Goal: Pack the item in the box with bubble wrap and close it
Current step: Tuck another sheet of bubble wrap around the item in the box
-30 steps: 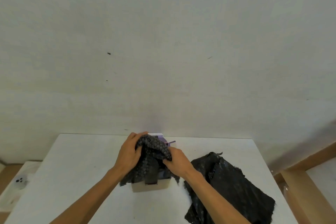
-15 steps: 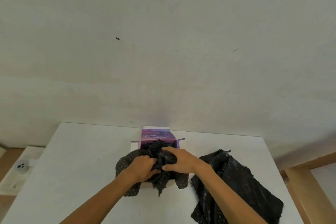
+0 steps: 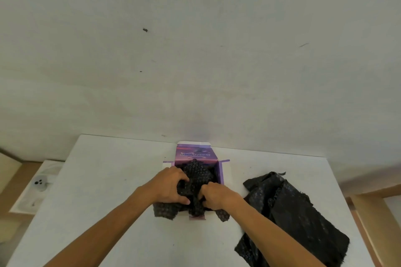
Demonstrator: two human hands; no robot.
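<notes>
A small purple box [image 3: 196, 154] lies open on the white table [image 3: 108, 180], its lid flap standing up at the far side. A bundle of black bubble wrap [image 3: 198, 174] fills the box and spills over its near edge. My left hand [image 3: 169, 186] grips the left part of the bundle, thumb curled under it. My right hand [image 3: 217, 196] has its fingers curled into the wrap at the near right. The item inside the wrap is hidden.
A second, larger sheet of black bubble wrap [image 3: 288, 217] lies crumpled on the table to the right of the box. A plain wall rises behind the table. A white socket plate [image 3: 39, 183] sits low at the left, and wooden framing [image 3: 368, 212] at the right.
The wrapped bundle went from being held above the box down into it. Both hands followed it and now dig into the wrap inside the box; the lid flap came into view.
</notes>
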